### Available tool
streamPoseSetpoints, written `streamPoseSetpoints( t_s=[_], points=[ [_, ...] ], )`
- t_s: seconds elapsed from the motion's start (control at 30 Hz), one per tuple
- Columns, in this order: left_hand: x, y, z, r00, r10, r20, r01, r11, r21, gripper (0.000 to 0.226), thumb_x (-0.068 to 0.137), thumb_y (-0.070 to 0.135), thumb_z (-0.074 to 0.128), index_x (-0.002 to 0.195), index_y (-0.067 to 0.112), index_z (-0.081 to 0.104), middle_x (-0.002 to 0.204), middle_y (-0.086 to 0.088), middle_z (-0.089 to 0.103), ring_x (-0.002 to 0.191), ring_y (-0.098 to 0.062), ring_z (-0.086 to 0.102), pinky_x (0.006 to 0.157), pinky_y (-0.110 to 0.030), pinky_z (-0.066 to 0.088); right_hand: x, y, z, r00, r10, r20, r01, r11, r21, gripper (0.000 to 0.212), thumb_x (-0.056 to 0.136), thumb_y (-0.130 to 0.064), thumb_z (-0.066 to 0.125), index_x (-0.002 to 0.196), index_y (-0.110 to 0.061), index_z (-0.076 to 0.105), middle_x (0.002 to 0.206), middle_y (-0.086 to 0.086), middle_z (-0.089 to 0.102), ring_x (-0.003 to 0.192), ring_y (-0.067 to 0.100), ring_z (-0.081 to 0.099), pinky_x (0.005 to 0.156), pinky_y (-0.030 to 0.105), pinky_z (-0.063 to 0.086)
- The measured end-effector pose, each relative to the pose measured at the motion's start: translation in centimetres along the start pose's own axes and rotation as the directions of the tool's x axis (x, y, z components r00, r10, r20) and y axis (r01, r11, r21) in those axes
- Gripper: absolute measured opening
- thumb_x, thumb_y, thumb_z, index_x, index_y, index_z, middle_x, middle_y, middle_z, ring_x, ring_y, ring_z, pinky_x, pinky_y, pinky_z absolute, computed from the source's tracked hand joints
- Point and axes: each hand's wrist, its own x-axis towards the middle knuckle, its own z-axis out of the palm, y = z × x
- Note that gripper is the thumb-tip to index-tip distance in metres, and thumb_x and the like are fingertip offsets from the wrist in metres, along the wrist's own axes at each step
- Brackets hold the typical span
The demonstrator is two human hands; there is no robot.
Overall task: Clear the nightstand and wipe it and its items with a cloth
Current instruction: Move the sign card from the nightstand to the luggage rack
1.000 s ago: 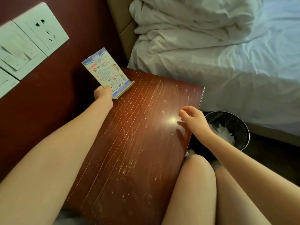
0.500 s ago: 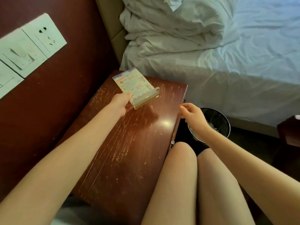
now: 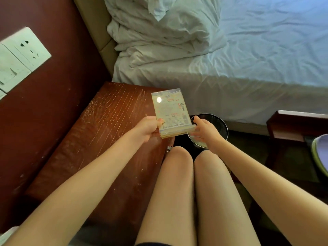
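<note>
Left side: wall plates [image 3: 26, 48] on the dark red panel, two in full (one socket, one switch) plus a sliver of a third at the frame edge. One nightstand [image 3: 99, 132] just right of the panel, with a reddish-brown glossy top, heavily scratched with pale streaks, and nothing resting on it. Left hand [image 3: 147, 128] was grasping the card stand [image 3: 171, 112] at its near-left corner, thumb on the face and fingers curled under. One card stand: a clear acrylic holder with a thick yellowish base strip along the near edge and a printed insert inside, pale with a blue-grey header band and a glare spot near the top left. Print was red and dark and too blurred to read; there was a small dark block low on the right. The stand was off the surface, face up toward the camera, over the nightstand's right edge, between both hands. Right hand [image 3: 204, 132] was relaxed, fingers loosely spread, fingertips at the base's right end; contact could not be confirmed. One round dark bin [image 3: 220, 125] sat on the floor behind that hand, with pale contents. Far right: one bed [image 3: 257, 77] with a white sheet and a crumpled duvet [image 3: 159, 32] at its head, and dark wooden furniture [image 3: 298, 125] near the frame edge.
</note>
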Motion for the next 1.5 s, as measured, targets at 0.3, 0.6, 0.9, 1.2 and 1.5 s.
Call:
streamPoseSetpoints(
  t_s=[0.3, 0.6, 0.9, 1.2, 1.5],
  points=[
    [-1.7, -1.2, 4.7, 0.996, 0.055, 0.068, -0.066, 0.985, 0.162, 0.017, 0.099, 0.010, 0.043, 0.107, 0.002, 0.056, 0.110, -0.017, 0.062, 0.079, -0.018, 0.060, 0.060, -0.020, 0.051, -3.4, 2.1, -2.4, 0.995, -0.093, -0.044, 0.094, 0.995, 0.019, 0.049, 0.097, -0.019, 0.050, 0.142, -0.026, 0.032, 0.115, 0.006, 0.058, 0.103, 0.022, 0.059, 0.090, 0.045, 0.051],
    [-3.1, -1.4, 10.1, 0.985, 0.154, 0.081, -0.172, 0.931, 0.323, 0.026, 0.100, 0.012, 0.040, 0.113, -0.002, 0.058, 0.118, -0.014, 0.062, 0.108, -0.027, 0.060, 0.089, -0.035, 0.049, -5.7, 4.0, -5.9, 0.987, -0.110, -0.116, 0.119, 0.990, 0.077, 0.046, 0.097, -0.010, 0.048, 0.141, -0.017, 0.036, 0.091, -0.013, 0.052, 0.078, 0.005, 0.057, 0.062, 0.021, 0.052],
    [-3.8, -2.2, 18.0, 0.960, 0.216, 0.178, -0.270, 0.880, 0.390, 0.026, 0.100, 0.016, 0.042, 0.117, 0.002, 0.056, 0.119, -0.010, 0.062, 0.098, -0.017, 0.060, 0.068, -0.020, 0.049, -8.2, 6.7, -12.7, 0.954, -0.132, -0.270, 0.146, 0.989, 0.033, 0.034, 0.099, -0.016, 0.045, 0.132, -0.019, 0.044, 0.096, -0.008, 0.059, 0.078, 0.005, 0.058, 0.071, 0.033, 0.053],
    [-5.8, -2.4, 26.2, 0.912, 0.183, 0.367, -0.350, 0.814, 0.464, 0.029, 0.098, 0.013, 0.042, 0.123, 0.002, 0.050, 0.126, -0.012, 0.058, 0.111, -0.023, 0.057, 0.085, -0.032, 0.049, -10.2, 10.5, -19.3, 0.887, -0.073, -0.457, 0.141, 0.983, 0.116, 0.025, 0.098, -0.013, 0.044, 0.122, -0.020, 0.048, 0.115, 0.001, 0.058, 0.090, 0.010, 0.058, 0.065, 0.021, 0.048],
    [-8.4, -3.5, 35.1, 0.838, 0.198, 0.508, -0.445, 0.787, 0.428, 0.035, 0.096, 0.014, 0.042, 0.131, 0.014, 0.049, 0.129, -0.003, 0.057, 0.105, -0.014, 0.054, 0.078, -0.024, 0.041, -13.0, 14.2, -26.0, 0.780, 0.024, -0.625, 0.085, 0.986, 0.145, 0.026, 0.096, -0.010, 0.040, 0.117, -0.019, 0.053, 0.110, -0.002, 0.059, 0.093, 0.014, 0.058, 0.068, 0.028, 0.051]
  ],
)
